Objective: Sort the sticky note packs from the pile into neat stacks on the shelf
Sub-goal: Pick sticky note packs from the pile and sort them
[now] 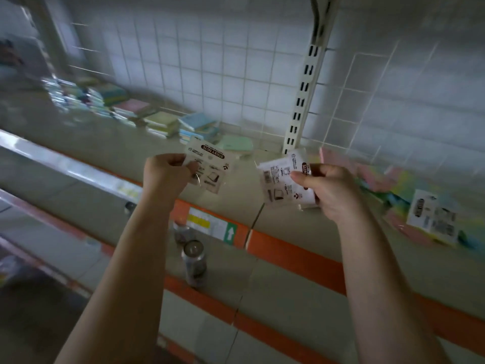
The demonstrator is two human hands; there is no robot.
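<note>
Both hands are up over the shelf (78, 132), and each one is holding something. Her left hand (168, 172) pinches one sticky note pack (210, 169) by its edge, with the printed label side facing up. Her right hand (330, 190) grips a small bunch of packs (286, 179) — two or three, though I cannot count them for sure.

Far back on the left of the shelf sit the stacks (126, 109), in rows of blue, green, yellow and pink. They look blurry. On the right lies the loose pile (409, 200), a messy heap of pink and rainbow packs, one with its white label up.

My guess is that this is the sorting step: packs have been picked from the pile and are being split up by kind. Next, the pack in the left hand should go to the stack that matches it. That means checking its color first, since only the label shows now, and then laying it flat and square on top so the stack stays neat.

Down below, a can (195, 261) stands on a lower shelf.
</note>
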